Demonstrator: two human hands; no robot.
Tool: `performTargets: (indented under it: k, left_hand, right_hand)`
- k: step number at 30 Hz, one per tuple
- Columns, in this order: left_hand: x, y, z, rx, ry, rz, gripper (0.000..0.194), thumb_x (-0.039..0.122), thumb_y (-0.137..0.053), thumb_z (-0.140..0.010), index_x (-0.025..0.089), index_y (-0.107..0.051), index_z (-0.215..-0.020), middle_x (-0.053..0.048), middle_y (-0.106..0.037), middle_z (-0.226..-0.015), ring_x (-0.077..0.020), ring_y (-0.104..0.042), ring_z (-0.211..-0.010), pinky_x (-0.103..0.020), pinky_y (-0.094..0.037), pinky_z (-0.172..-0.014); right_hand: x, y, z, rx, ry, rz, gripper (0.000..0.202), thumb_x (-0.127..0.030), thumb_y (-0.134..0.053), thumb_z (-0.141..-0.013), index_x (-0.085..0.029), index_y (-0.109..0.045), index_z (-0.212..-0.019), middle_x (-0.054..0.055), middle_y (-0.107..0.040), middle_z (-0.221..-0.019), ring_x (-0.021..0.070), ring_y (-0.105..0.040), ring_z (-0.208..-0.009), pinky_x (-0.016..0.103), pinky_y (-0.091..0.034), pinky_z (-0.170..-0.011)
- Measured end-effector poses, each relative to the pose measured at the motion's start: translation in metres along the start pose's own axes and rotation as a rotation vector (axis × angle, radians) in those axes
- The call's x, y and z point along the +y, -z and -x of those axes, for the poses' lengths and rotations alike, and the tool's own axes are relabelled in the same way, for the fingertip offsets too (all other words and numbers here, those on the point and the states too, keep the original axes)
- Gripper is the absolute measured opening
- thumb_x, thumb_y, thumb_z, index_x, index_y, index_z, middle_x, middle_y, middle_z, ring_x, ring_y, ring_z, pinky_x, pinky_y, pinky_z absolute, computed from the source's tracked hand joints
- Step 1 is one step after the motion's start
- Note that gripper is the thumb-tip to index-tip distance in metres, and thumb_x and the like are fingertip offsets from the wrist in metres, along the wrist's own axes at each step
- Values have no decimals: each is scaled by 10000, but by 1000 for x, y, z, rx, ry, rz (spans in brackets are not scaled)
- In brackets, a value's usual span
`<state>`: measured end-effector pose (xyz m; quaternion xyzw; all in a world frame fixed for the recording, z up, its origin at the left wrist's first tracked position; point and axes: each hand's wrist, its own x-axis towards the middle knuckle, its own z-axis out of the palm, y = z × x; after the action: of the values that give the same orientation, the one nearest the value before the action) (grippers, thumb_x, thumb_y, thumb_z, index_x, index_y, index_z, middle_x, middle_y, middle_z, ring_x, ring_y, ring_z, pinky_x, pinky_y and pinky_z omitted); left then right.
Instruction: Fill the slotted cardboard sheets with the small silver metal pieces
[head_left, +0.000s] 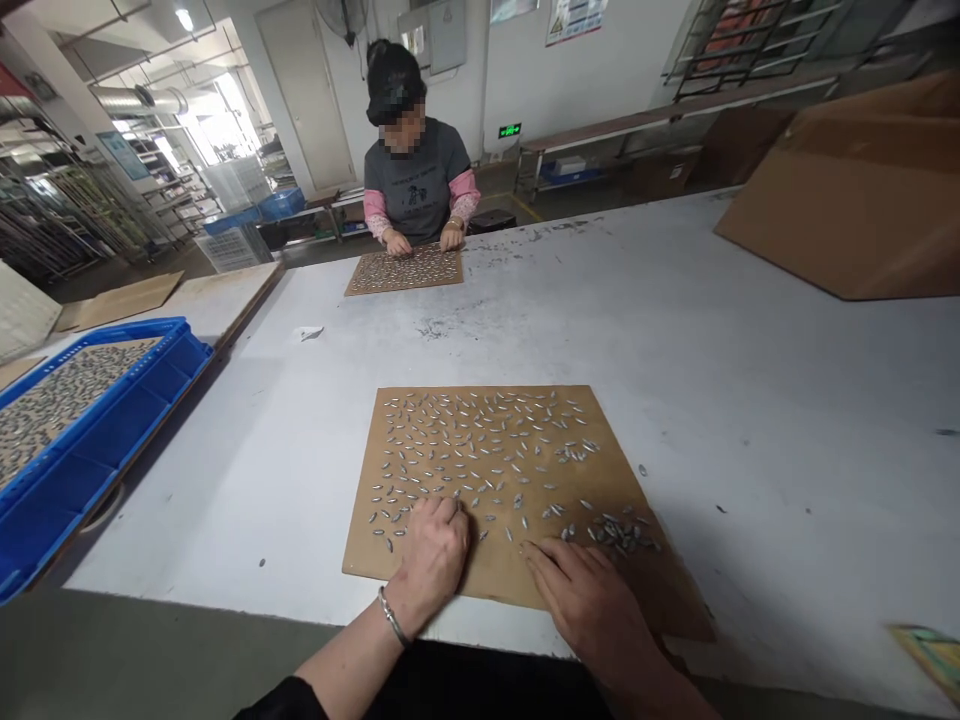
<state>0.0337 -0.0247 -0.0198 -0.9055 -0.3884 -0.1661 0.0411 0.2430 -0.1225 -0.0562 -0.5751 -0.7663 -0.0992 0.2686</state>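
A brown cardboard sheet (487,580) lies in front of me, with many small grey metal pieces (465,440), pointed at both ends, spread over it. My left hand (435,550) rests on the sheet's near left part, fingers curled down among the pieces; its fingertips are hidden. Near the front right, my right hand (585,595) lies low over the sheet with its fingers together and thumb close to the index finger. Whatever is between those tips is too small to make out. A loose pile of pieces (622,533) touches or adjoins the right hand's far side.
Across the white table (600,340), a person (416,180) has both hands on another piece-covered cardboard sheet (405,285). At left stands a blue crate (112,440) with similar pieces on cardboard. A large cardboard box (862,200) sits at the right back.
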Motion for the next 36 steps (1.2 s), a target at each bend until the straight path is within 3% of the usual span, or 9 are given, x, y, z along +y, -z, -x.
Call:
performTargets:
  k: [6, 11, 16, 20, 24, 32, 36]
  left_hand:
    - [4, 2, 2, -119, -57, -58, 242, 6, -508, -925, 182, -638, -821, -64, -640, -861, -222, -549, -763, -371, -439, -711]
    - [3, 10, 3, -54, -16, 4, 245, 22, -479, -956, 171, -669, -995, -69, -672, -921, -216, -582, -774, -353, -462, -714]
    - [19, 16, -5, 5, -87, 119, 205, 133, -485, -1025, 191, -668, -1095, -67, -693, -962, -206, -611, -813, -343, -487, -742]
    - [41, 3, -13, -102, -176, 153, 156, 125, -539, -1005, 186, -674, -1053, -66, -703, -1015, -213, -630, -875, -348, -503, -779]
    - [55, -9, -21, -189, -178, 107, 154, 115, -560, -989, 190, -679, -1053, -55, -694, -995, -221, -623, -877, -360, -508, -766]
    - [51, -3, -17, -266, -138, 119, 176, 28, -562, -937, 168, -654, -885, -38, -662, -906, -206, -615, -839, -346, -522, -755]
    - [47, -7, -7, -231, -134, 124, 184, 37, -564, -943, 175, -654, -861, -39, -668, -884, -211, -621, -816, -355, -530, -748]
  right_hand:
    - [39, 9, 24, 33, -168, 43, 278, -193, -446, -1028, -218, -706, -1124, 85, -735, -989, 213, -670, -899, 355, -479, -851]
    - [58, 24, 11, -104, -162, 22, 265, -140, -475, -991, -253, -712, -1028, 51, -705, -956, 200, -631, -870, 334, -443, -796]
    - [58, 24, -17, -152, -88, -6, 241, -69, -532, -946, -229, -676, -837, 26, -682, -898, 177, -576, -811, 323, -353, -758]
    - [58, 22, -25, -180, -55, 14, 253, -73, -537, -953, -219, -626, -767, 23, -639, -805, 188, -538, -764, 333, -320, -737]
    - [53, 20, -28, -152, -80, 16, 233, -105, -523, -980, -212, -636, -807, 28, -636, -799, 193, -544, -772, 324, -313, -734]
    - [36, 11, -45, -165, -114, -36, 227, -142, -581, -975, -224, -648, -774, 9, -643, -799, 181, -585, -784, 322, -333, -749]
    - [23, 2, -55, -232, -167, 42, 171, -125, -612, -937, -208, -657, -795, 28, -673, -817, 193, -615, -785, 332, -344, -737]
